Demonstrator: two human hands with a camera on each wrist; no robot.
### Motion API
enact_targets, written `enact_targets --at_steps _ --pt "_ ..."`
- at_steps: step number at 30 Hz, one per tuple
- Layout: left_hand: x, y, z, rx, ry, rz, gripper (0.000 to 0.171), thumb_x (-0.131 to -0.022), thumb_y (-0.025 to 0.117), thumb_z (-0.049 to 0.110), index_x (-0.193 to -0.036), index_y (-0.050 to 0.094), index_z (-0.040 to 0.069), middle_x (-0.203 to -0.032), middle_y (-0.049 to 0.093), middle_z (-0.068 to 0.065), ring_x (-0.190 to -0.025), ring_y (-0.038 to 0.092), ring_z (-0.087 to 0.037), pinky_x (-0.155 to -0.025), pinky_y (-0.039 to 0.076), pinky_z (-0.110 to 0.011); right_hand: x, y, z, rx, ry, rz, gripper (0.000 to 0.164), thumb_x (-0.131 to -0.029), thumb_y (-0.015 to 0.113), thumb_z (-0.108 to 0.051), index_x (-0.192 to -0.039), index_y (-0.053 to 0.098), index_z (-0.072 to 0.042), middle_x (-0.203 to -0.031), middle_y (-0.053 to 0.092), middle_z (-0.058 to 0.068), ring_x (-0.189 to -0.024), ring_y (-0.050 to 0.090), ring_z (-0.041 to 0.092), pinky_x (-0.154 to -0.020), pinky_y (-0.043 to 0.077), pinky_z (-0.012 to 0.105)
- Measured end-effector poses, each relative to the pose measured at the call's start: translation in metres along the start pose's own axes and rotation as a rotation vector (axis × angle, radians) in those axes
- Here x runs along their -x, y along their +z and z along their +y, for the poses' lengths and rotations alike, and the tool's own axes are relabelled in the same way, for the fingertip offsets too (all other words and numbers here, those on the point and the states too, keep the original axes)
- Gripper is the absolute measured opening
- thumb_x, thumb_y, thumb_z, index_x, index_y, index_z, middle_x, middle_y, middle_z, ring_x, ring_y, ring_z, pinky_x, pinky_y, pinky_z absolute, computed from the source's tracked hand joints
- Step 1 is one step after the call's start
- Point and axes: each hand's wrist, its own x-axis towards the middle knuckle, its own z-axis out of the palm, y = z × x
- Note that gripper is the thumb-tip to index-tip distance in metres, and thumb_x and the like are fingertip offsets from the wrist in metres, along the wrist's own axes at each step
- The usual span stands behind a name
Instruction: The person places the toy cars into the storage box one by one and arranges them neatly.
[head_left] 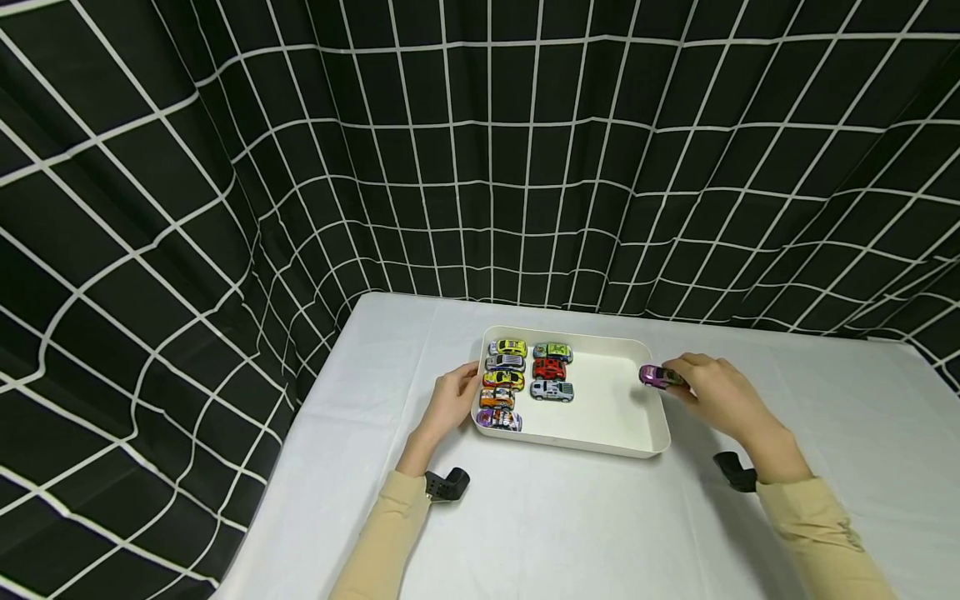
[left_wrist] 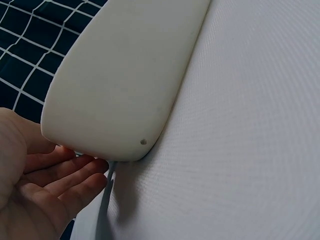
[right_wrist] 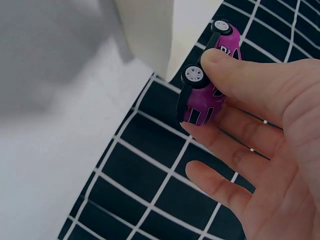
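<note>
In the head view, a white tray [head_left: 600, 442] holds two columns of toy cars at its left side. The left column includes an orange toy car [head_left: 497, 398] and a purple-and-white one [head_left: 499, 419]; in the second are a green car [head_left: 552, 352], a red car [head_left: 550, 368] and a silver car [head_left: 552, 390]. My left hand [head_left: 452, 400] touches the tray's left end wall, its loosely extended fingers [left_wrist: 75, 185] at the outside. Over the tray's right edge, my right hand [head_left: 716, 396] pinches a magenta toy car [right_wrist: 202, 102] between thumb and fingers.
A white cloth [head_left: 570, 525] covers the table beneath the tray. Behind the table and along its left side hangs a black curtain [head_left: 510, 150] with a white grid. The tray's low walls stand around the cars.
</note>
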Motion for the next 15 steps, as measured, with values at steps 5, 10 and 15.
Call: enact_targets --at_steps 5,10,15 --pt "0.000 0.000 0.000 0.000 -0.003 -0.003 0.034 -0.096 0.049 0.007 -0.126 0.050 -0.009 -0.114 0.060 -0.025 -0.101 0.062 -0.031 -0.088 0.052 -0.034 -0.005 0.001 -0.010 0.009 -0.018 -0.020 0.029 -0.066 0.078 0.002 -0.092 0.067 0.002 -0.085 0.065 0.013 -0.073 0.061 0.029 -0.062 0.050 0.046" --pt "0.000 0.001 -0.001 -0.001 -0.007 0.000 0.034 -0.096 0.049 0.006 -0.126 0.051 -0.008 -0.113 0.061 -0.025 -0.101 0.062 -0.031 -0.087 0.052 -0.034 -0.010 0.005 -0.018 0.017 -0.040 -0.028 0.029 -0.066 0.078 0.003 -0.093 0.066 0.004 -0.084 0.065 0.013 -0.074 0.061 0.028 -0.063 0.050 0.046" --pt "-0.001 0.001 -0.001 -0.002 0.000 -0.002 0.034 -0.096 0.049 0.006 -0.126 0.050 -0.009 -0.114 0.060 -0.025 -0.101 0.062 -0.031 -0.087 0.052 -0.034 -0.013 0.010 -0.025 0.014 -0.042 -0.060 0.030 -0.067 0.078 0.001 -0.095 0.066 0.004 -0.085 0.065 0.013 -0.077 0.061 0.029 -0.065 0.050 0.045"
